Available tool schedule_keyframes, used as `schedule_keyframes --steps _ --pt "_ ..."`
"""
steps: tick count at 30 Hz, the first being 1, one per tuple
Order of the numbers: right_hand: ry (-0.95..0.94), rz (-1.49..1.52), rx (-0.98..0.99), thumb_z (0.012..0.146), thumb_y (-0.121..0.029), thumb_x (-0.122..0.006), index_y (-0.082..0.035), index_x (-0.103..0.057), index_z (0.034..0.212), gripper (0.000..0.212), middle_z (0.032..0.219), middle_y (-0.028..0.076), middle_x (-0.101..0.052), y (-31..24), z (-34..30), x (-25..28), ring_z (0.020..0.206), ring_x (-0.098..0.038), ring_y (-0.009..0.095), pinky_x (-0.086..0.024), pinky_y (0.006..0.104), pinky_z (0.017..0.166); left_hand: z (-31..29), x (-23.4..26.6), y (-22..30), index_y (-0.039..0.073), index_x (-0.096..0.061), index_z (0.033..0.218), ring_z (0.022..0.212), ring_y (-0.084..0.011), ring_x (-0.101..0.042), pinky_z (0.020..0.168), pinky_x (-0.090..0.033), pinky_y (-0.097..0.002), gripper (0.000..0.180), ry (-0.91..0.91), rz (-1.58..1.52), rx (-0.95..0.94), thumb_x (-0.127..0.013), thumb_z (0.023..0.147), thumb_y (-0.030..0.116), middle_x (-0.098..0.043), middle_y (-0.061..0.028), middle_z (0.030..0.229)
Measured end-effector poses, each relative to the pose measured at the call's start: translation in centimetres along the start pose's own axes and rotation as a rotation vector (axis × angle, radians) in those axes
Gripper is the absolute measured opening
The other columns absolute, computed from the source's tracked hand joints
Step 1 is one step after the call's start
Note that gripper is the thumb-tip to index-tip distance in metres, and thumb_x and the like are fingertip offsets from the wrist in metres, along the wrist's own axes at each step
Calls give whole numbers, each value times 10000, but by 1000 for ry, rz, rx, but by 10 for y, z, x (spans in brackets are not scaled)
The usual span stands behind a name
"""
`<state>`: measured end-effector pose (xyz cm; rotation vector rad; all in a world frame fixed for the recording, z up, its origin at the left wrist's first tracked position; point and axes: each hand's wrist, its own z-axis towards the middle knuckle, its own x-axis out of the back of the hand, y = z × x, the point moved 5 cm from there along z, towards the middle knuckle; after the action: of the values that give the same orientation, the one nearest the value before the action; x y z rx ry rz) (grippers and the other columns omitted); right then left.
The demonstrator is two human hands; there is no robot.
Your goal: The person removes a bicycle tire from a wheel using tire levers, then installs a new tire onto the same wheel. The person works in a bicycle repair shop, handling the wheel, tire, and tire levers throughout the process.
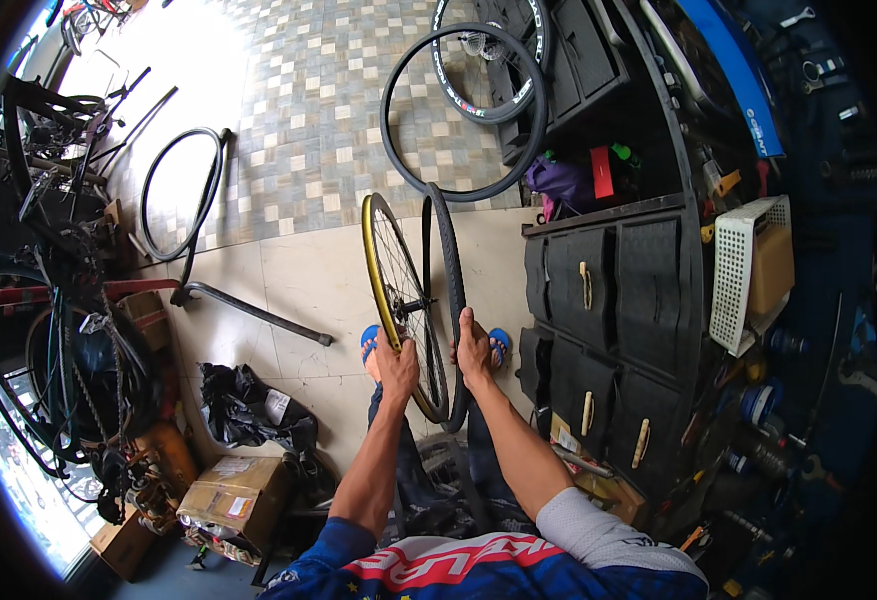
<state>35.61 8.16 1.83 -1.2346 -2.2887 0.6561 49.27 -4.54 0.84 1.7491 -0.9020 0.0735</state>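
I hold a bicycle wheel with a gold rim (369, 250) upright in front of my legs, its spokes and dark hub showing. My left hand (395, 367) has its fingers wrapped round the near part of that rim. Just right of the wheel, a black bicycle tire (448, 262) stands on edge, apart from the rim at the far end. My right hand (473, 350) grips this tire on its near right side, thumb along the tread. Near my hands, the lower ends of wheel and tire come close together; whether they touch I cannot tell.
Another black tire (386, 120) and a lettered wheel (438, 70) lean by the dark drawer cabinet (568, 275) on the right. A white basket (733, 270) sits on top. At left are bicycle parts, a looped tube (148, 200), a black plastic bag (248, 410) and a cardboard box (233, 495).
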Motion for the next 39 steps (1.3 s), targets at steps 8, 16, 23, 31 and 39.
schedule_keyframes --steps 8,16,23,31,39 --pt "-4 -51 -4 953 -801 -449 -66 -597 962 750 681 12 -541 2 0 1 532 -534 102 -461 260 480 -8 4 -3 26 -608 1058 801 -358 -630 761 -487 -449 228 -59 -52 -68 -627 861 141 -646 -168 893" --pt "-29 -51 35 953 -795 -460 -83 -574 941 721 677 9 -541 2 0 -3 521 -523 90 -451 252 472 -17 2 11 -5 -559 1105 819 -283 -582 738 -473 -410 262 -95 -97 -190 -590 853 61 -596 -157 887" --pt "-27 -49 23 956 -794 -456 -84 -577 948 720 681 10 -544 2 0 -1 533 -531 91 -450 258 471 -18 -3 17 -10 -552 1104 816 -282 -579 740 -478 -399 255 -88 -51 -162 -588 860 56 -591 -153 894" --pt "-37 -30 23 959 -791 -452 -79 -580 953 724 683 16 -548 -1 -1 -5 533 -537 98 -450 263 470 -19 -4 2 -9 -553 1083 789 -278 -558 737 -473 -403 240 -159 -121 -34 -600 859 65 -577 -136 857" --pt "-38 -43 21 959 -790 -455 -83 -590 971 720 687 18 -547 1 1 -7 531 -537 100 -452 263 470 -26 -2 10 10 -548 1070 727 -275 -538 702 -468 -417 226 -127 -103 -205 -614 866 80 -548 -135 811"
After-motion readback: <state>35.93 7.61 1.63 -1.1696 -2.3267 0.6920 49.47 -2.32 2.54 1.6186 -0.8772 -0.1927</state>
